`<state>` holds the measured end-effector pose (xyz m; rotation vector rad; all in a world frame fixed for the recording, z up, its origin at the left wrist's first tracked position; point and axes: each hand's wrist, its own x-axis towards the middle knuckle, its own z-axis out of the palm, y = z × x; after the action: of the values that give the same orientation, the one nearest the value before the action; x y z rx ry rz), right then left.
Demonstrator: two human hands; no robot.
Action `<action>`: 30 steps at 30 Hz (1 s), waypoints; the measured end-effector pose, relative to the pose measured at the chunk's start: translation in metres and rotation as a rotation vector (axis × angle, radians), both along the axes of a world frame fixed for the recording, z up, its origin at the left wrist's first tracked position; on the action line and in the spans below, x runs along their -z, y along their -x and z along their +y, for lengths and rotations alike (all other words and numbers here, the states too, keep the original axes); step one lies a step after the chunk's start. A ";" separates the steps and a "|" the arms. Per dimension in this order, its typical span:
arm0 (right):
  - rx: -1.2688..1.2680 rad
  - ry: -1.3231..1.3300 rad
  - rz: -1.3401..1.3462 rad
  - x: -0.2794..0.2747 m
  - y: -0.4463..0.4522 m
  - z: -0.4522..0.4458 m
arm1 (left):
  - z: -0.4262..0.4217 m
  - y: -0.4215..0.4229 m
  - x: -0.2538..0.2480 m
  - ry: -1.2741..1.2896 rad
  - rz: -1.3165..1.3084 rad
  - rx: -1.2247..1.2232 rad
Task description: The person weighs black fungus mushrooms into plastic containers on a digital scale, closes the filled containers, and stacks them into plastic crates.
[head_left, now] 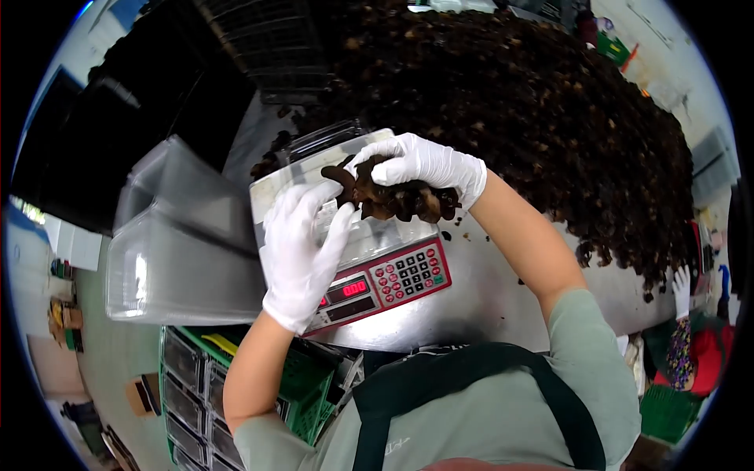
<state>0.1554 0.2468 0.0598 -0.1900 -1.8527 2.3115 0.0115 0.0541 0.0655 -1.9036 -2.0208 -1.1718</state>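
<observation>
Right hand point(428, 166) gripping dark clump point(385, 202). Left hand point(302, 239) beside it, fingers spread, contact hard to tell. Scale point(408, 275) below both.

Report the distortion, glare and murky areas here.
Head view: wide-angle bending, with black corners; head view: glare on the metal tabletop and clear plastic tubs; head view: the dark mushroom-like heap looks murky, though the scale's red digits are legible.
</observation>
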 end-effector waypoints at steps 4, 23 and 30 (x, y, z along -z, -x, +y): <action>-0.007 -0.163 0.011 0.005 0.027 0.000 | 0.003 0.007 -0.004 0.110 -0.237 -0.056; 0.054 -0.550 0.048 0.007 0.018 -0.010 | -0.024 0.056 0.013 0.169 -0.204 -0.141; 0.361 -0.556 0.085 0.001 -0.026 -0.042 | -0.029 0.009 -0.003 0.181 -0.845 0.077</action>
<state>0.1817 0.2050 0.0587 -0.3093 -2.1212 1.4892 0.0021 0.0251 0.0688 -1.7226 -2.5004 -2.1498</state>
